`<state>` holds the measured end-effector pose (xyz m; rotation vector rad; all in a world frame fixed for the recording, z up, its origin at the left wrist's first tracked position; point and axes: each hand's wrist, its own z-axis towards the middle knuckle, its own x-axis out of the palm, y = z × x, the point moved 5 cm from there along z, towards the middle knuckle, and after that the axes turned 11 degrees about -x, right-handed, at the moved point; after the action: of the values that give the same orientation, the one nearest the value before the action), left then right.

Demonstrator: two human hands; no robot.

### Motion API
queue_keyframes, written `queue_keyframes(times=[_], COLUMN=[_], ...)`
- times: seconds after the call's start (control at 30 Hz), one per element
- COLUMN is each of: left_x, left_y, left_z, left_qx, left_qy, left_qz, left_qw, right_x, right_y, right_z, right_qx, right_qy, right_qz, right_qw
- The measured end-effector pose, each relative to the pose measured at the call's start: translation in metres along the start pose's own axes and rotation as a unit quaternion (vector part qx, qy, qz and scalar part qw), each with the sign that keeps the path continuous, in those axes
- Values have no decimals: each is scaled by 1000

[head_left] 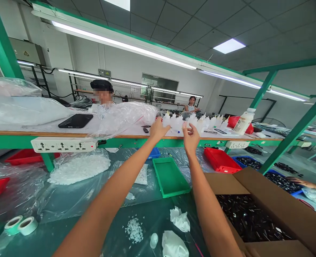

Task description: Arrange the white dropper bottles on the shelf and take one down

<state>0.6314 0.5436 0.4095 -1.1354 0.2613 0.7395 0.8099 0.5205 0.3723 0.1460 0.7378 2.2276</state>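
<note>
Both my arms reach forward to the raised shelf. My left hand (158, 130) is at the left end of a row of small white bottles (200, 122), its fingers bent near a bottle with a yellowish tip; whether they grip it is hidden. My right hand (191, 136) is a little to the right, in front of the same row, thumb and fingers curled close together by a small pale piece too small to make out. A blue cap (178, 132) lies on the shelf between my hands.
Below sit a green tray (171, 177), a red tray (221, 160), an open carton of black parts (250, 217) and a pile of white pieces (134, 229). A phone (75, 121) and plastic bags (128, 116) rest on the shelf; a power strip (64, 144) lines its edge.
</note>
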Motion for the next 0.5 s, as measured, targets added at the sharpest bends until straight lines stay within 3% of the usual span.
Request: queue_keyframes(times=[0.13,0.2,0.23,0.3,0.37,0.43,0.5], left_x=[-38,-56,-61,-59,-47,-36,-32], left_y=[7,32,54,121,204,287,356], left_z=[-56,-100,-125,-178,-243,-318,-395], left_qx=[52,78,62,-44,-186,-288,-338], left_qy=[-55,-89,-102,-105,-84,-66,-65], left_qz=[-74,-143,-158,-157,-124,-84,-42], left_qw=[994,983,980,981,971,952,938], right_x=[-23,-22,-18,-5,5,8,2], right_y=[11,6,1,-9,-13,-11,-13], right_z=[-72,-133,-170,-254,-343,-422,-477], right_qx=[32,83,122,211,284,321,325], right_qy=[-104,-109,-94,-33,56,162,234], right_qz=[119,167,183,206,231,242,222], right_qw=[987,976,971,955,929,901,889])
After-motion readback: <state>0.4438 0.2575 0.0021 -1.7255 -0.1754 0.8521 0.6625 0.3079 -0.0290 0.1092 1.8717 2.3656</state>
